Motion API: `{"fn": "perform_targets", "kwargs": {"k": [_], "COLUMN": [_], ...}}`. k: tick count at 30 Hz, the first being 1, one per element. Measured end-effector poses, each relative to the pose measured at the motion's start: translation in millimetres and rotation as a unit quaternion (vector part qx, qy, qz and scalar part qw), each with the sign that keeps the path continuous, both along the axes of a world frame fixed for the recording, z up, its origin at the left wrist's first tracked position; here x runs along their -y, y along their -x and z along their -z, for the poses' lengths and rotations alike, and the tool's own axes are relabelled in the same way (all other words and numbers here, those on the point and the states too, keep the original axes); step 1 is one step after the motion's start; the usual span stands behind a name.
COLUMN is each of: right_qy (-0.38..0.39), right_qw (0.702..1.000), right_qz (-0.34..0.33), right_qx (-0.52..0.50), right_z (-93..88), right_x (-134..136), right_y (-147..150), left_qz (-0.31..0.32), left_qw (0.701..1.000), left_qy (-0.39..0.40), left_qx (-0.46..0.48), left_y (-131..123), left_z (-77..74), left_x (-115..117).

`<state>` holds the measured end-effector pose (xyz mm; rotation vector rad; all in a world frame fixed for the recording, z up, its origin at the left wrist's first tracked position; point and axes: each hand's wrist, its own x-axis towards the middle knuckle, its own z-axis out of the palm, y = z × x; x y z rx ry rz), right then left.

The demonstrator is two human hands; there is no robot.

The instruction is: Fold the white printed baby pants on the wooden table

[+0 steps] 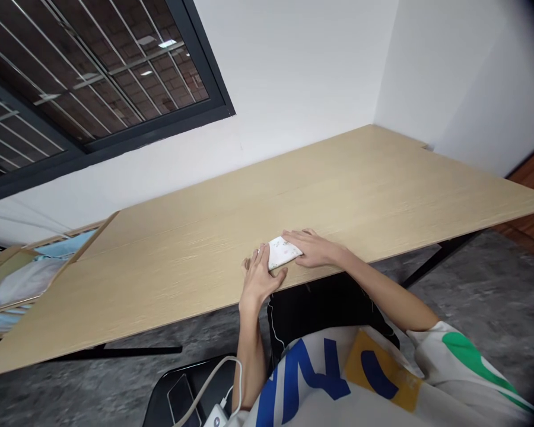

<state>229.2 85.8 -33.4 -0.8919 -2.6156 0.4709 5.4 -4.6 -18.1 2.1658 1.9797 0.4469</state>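
A small folded white cloth (281,252) with a faint floral print lies flat near the front edge of the wooden table. My left hand (258,279) rests over its left side, fingers stretched forward and thumb spread apart near the lower edge. On the opposite side, my right hand (310,247) lies flat, fingers reaching across the cloth's upper right edge. Both hands are open and press on the cloth rather than gripping it. Part of the cloth's left and right edges is hidden under the fingers.
The pale wooden table (196,249) runs along a white wall under a barred window (115,71). At far left stands a box (26,279) with light blue and white fabric. A black chair (160,397) beside me holds a phone (183,400) and a cabled white device (216,417).
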Motion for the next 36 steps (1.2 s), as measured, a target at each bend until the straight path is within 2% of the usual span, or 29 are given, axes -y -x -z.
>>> {"fn": "perform_targets", "kwargs": {"k": [3, 6, 9, 11, 14, 16, 18, 20, 22, 24, 27, 29, 32, 34, 36], "right_qy": [-0.017, -0.008, 0.069, 0.128, 0.177, 0.197, 0.215, 0.212, 0.172, 0.116, 0.052, 0.02, -0.015, -0.027, -0.029], "right_qw": [1.0, 0.999, 0.988, 0.968, 0.941, 0.939, 0.944, 0.947, 0.951, 0.958, 0.979, 0.988, 0.982, 0.979, 0.981], "right_qz": [0.001, 0.01, 0.039, 0.057, 0.076, 0.08, 0.073, 0.083, 0.11, 0.124, 0.058, -0.033, -0.154, -0.186, -0.183], "right_qx": [-0.011, -0.048, -0.133, -0.21, -0.277, -0.269, -0.241, -0.228, -0.234, -0.232, -0.187, -0.149, -0.104, -0.082, -0.054], "right_z": [-6.2, -13.9, -23.7, -31.3, -42.9, -48.0, -48.5, -44.6, -38.6, -34.0, -32.9, -33.0, -26.3, -16.4, -5.5], "right_x": [-7.6, -12.7, -13.3, -13.2, -18.8, -28.2, -41.1, -54.1, -62.7, -63.2, -48.4, -33.3, -15.8, -12.9, -18.1], "right_y": [1.6, 1.7, 2.1, 4.2, 11.2, 18.7, 28.2, 39.1, 49.3, 56.5, 60.0, 60.2, 62.2, 64.5, 65.4], "left_qz": [-0.014, -0.022, -0.057, -0.088, -0.106, -0.109, -0.122, -0.14, -0.137, -0.102, -0.053, -0.043, -0.041, -0.051, -0.056], "left_qw": [1.0, 0.996, 0.983, 0.971, 0.956, 0.951, 0.955, 0.961, 0.966, 0.973, 0.984, 0.988, 0.99, 0.988, 0.987], "left_qy": [-0.016, -0.081, -0.168, -0.201, -0.206, -0.192, -0.183, -0.191, -0.204, -0.198, -0.168, -0.148, -0.132, -0.134, -0.137], "left_qx": [0.02, 0.039, 0.057, 0.092, 0.18, 0.216, 0.201, 0.144, 0.086, 0.058, 0.035, 0.008, -0.034, -0.05, -0.059], "left_y": [0.5, 1.8, 2.2, 1.6, -0.9, -4.1, -8.6, -14.0, -19.9, -25.9, -34.9, -40.2, -45.4, -46.5, -46.4], "left_z": [0.0, 1.5, 0.0, -2.5, -4.7, -3.2, 0.4, 5.0, 9.8, 14.1, 19.4, 22.4, 25.9, 27.3, 27.9], "left_x": [-6.2, -8.7, -1.5, 7.7, 21.6, 28.1, 31.9, 33.4, 33.9, 34.3, 35.8, 37.0, 37.9, 38.0, 37.7]}}
